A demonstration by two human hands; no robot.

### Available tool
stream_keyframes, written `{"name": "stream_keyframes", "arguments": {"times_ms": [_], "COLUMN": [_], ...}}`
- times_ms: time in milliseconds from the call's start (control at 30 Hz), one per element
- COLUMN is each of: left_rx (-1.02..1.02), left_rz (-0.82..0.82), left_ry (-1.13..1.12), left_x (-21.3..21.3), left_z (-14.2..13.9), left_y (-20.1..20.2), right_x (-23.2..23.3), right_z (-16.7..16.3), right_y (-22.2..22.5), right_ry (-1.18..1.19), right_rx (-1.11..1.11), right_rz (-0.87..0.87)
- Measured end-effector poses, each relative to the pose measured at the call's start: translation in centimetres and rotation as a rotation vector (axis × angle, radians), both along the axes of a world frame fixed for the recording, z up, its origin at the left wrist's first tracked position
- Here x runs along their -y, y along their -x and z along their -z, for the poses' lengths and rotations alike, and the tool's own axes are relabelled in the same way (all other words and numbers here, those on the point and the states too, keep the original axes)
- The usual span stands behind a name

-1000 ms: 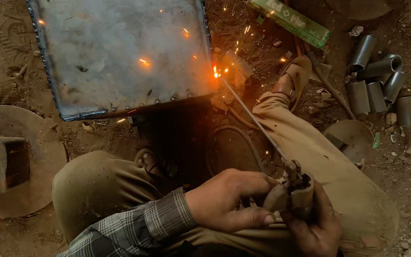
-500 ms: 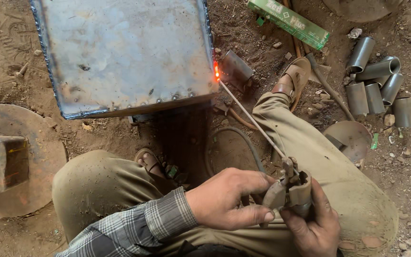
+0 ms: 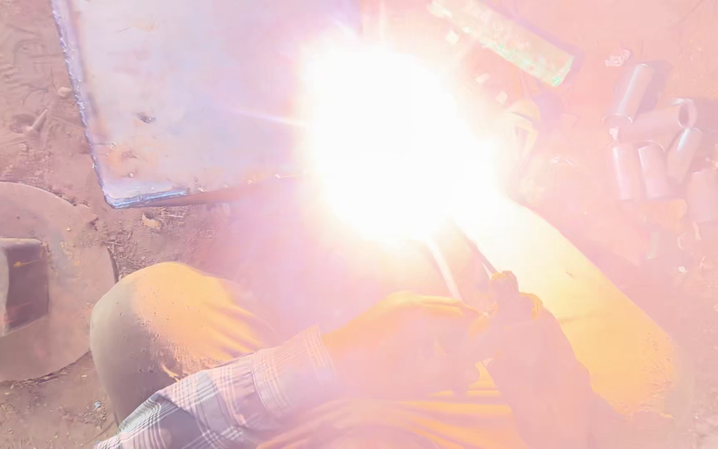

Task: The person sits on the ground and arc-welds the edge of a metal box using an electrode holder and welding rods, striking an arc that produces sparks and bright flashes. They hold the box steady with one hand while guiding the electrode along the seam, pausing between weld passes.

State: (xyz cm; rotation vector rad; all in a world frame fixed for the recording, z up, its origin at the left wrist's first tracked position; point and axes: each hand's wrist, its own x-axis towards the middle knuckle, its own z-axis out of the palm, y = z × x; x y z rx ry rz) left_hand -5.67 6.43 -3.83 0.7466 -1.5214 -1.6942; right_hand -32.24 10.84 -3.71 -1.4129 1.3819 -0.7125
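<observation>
We crouched on the dirt ground (image 3: 209, 241) with both knees up and both hands brought together low in the view. Our left hand (image 3: 405, 337) closed its fingers around the electrode holder (image 3: 508, 303). Our right hand (image 3: 546, 378) lay just beside it, underneath and to the right, also wrapped about the holder; glare washed out the individual fingers of that hand, so we could tell only that they were curled, not spread.

The welding rod (image 3: 446, 270) ran up and to the left from the holder and disappeared into the arc flash (image 3: 388, 137). The flash sat at the lower right corner of the steel sheet (image 3: 184, 91), which lay flat on the ground ahead of our knees. The brightness hid the rod tip and the exact point of contact with the sheet edge.

To the right of the flash, a cluster of short metal pipe pieces (image 3: 658, 141) lay on the ground, well apart from our hands. A green rectangular bar (image 3: 513, 41) lay beyond the sheet's upper right corner. On the left, a round metal disc (image 3: 60, 241) rested on the ground with a heavy metal block (image 3: 2, 283) on top of it.
</observation>
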Motion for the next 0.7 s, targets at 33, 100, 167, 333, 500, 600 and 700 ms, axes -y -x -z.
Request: {"name": "stream_keyframes", "arguments": {"times_ms": [33, 100, 167, 333, 500, 600, 700], "left_rx": [0.031, -0.036, -0.093, -0.181, -0.119, -0.091, -0.066], "left_rz": [-0.053, 0.004, 0.04, 0.01, -0.013, -0.038, -0.051], "left_ry": [0.099, 0.028, -0.042, 0.043, 0.053, 0.065, 0.075], "left_x": [0.0, -0.1, -0.1, -0.1, 0.0, 0.0, 0.1], "left_z": [0.0, 0.3, 0.6, 0.9, 0.8, 0.6, 0.5], "left_y": [0.1, 0.2, 0.1, -0.3, -0.7, -0.8, -0.8], "right_x": [0.1, 0.2, 0.1, -0.7, -0.8, -0.6, -0.4], "right_z": [-0.1, -0.4, -0.4, 0.1, 0.8, 0.9, 0.9], "right_y": [-0.1, -0.1, 0.0, 0.2, 0.6, 0.6, 0.3], "right_ry": [-0.008, -0.044, -0.098, -0.014, 0.076, 0.079, 0.075], "right_rx": [-0.02, -0.074, -0.142, 0.0, -0.091, -0.153, -0.135], "right_rz": [-0.009, -0.008, 0.013, 0.114, 0.062, 0.043, 0.044]}}
